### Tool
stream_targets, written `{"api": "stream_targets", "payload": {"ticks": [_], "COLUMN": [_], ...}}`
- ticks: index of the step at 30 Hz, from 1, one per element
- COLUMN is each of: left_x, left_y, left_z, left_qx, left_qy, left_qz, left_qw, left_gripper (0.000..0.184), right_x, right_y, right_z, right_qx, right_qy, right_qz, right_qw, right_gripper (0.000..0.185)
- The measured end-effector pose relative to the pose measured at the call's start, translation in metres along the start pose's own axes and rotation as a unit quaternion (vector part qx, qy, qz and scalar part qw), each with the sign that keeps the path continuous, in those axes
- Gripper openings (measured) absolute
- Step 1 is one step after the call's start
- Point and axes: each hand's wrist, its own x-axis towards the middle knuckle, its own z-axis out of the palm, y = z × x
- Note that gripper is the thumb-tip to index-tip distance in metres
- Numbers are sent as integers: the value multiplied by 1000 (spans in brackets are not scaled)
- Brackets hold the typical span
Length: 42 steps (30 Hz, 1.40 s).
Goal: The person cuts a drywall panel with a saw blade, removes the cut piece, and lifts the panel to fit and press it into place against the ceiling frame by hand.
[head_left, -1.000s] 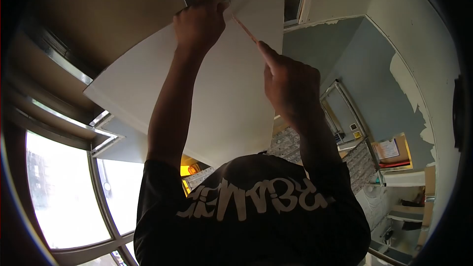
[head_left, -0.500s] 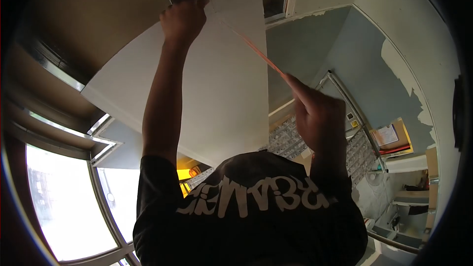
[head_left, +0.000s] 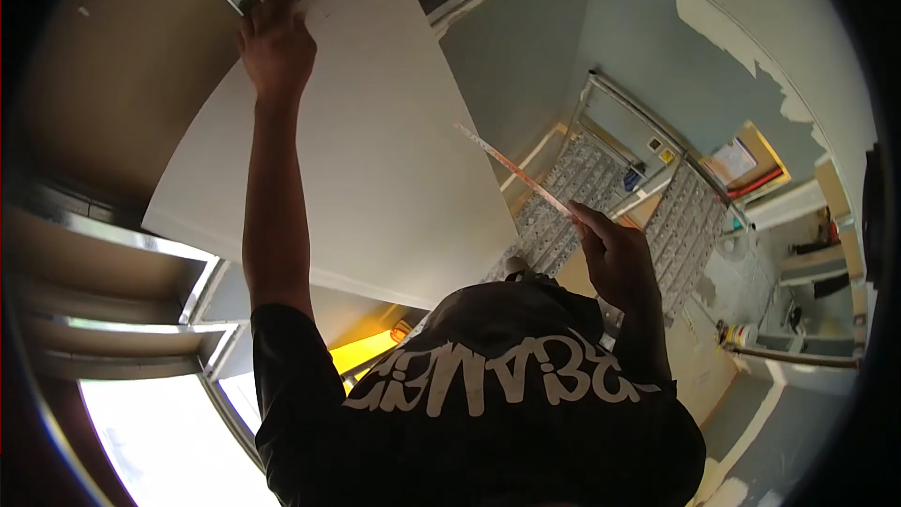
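So the guy's-eye view here: nearest is the dark T-shirt (head_left: 488, 451) with big pale lettering. The right hand (head_left: 615, 258) has its fingers pinched round the near end of a thin strip (head_left: 514, 169), long, flat and straight, orange-red with a paler far end; any markings are too small to read. It slants up and left from the fingers, its tip just over the right edge of the white board (head_left: 394, 150). That board is a big, plain, smooth sheet, lying at an angle across the middle and left. Out at its far edge the left hand (head_left: 279, 47) is clenched on the rim, knuckles up.

Compared with half a second ago, the strip's tip has come off the middle of the board to its right edge, and the right hand sits lower. The left hand is still at the far edge. The whole view has swung round too, so more of the yellow thing (head_left: 366, 349) shows.

As for what's in the way, the shirt hides the near corner of the board and the left forearm crosses its left part. A bright window (head_left: 169, 441) is near left, with metal rails (head_left: 141, 235) further up. Off right there's patterned metal decking (head_left: 680, 225), then a tube frame (head_left: 638, 113), and beyond it a blue-grey wall (head_left: 657, 56) with ragged pale patches.
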Motion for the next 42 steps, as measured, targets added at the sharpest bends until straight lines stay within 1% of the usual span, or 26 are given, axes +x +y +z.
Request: {"api": "stream_targets", "payload": {"ticks": [3, 4, 7, 9, 11, 14, 17, 20, 23, 25, 27, 29, 32, 35, 39, 42], "left_x": [-4, -5, -3, -1, 3, 6, 7, 8, 11, 10, 9, 11, 11, 11, 11, 11], "left_y": [0, 3, 17, 25, 38, 54, 60, 60, 63, 64, 64, 66, 70, 72, 70, 69], "left_z": [2, 1, -18, -30, -47, -61, -65, -64, -65, -64, -62, -64, -65, -64, -61, -60], "left_qx": [-57, -54, -43, -31, -30, -33, -33, -38, -55, -59, -49, -44, -44, -40, -38, -38], "left_qy": [-8, -2, 25, 56, 61, 68, 80, 85, 86, 73, 42, 39, 32, 34, 46, 32], "left_qz": [-35, -35, -30, -16, -19, -43, -50, -61, -74, -86, -106, -105, -117, -125, -126, -128], "left_qw": [998, 998, 998, 998, 998, 996, 995, 994, 992, 992, 992, 993, 992, 991, 990, 990], "left_gripper": [14, 14, 15, 16, 14, 12, 8, 5, 3, 3, 9, 9, 8, 7, 7, 7], "right_x": [-9, -8, 15, 44, 84, 118, 134, 146, 153, 155, 157, 154, 150, 152, 149, 146], "right_y": [-16, -28, -48, -64, -68, -83, -83, -81, -77, -74, -72, -71, -73, -68, -65, -66], "right_z": [10, 9, 16, 21, 39, 49, 54, 58, 57, 57, 53, 51, 41, 41, 36, 28], "right_qx": [11, 36, 51, 66, 44, 29, 34, 47, 33, 27, 15, 0, -37, -48, -68, -87], "right_qy": [90, 113, 187, 193, 266, 291, 274, 275, 256, 245, 231, 211, 177, 184, 164, 150], "right_qz": [-34, -18, -102, -158, -274, -309, -290, -321, -316, -326, -330, -323, -303, -323, -329, -330], "right_qw": [995, 993, 976, 966, 923, 905, 917, 905, 913, 913, 915, 923, 936, 927, 928, 928], "right_gripper": [28, 28, 30, 31, 34, 33, 33, 33, 34, 37, 40, 43, 38, 41, 46, 47]}}
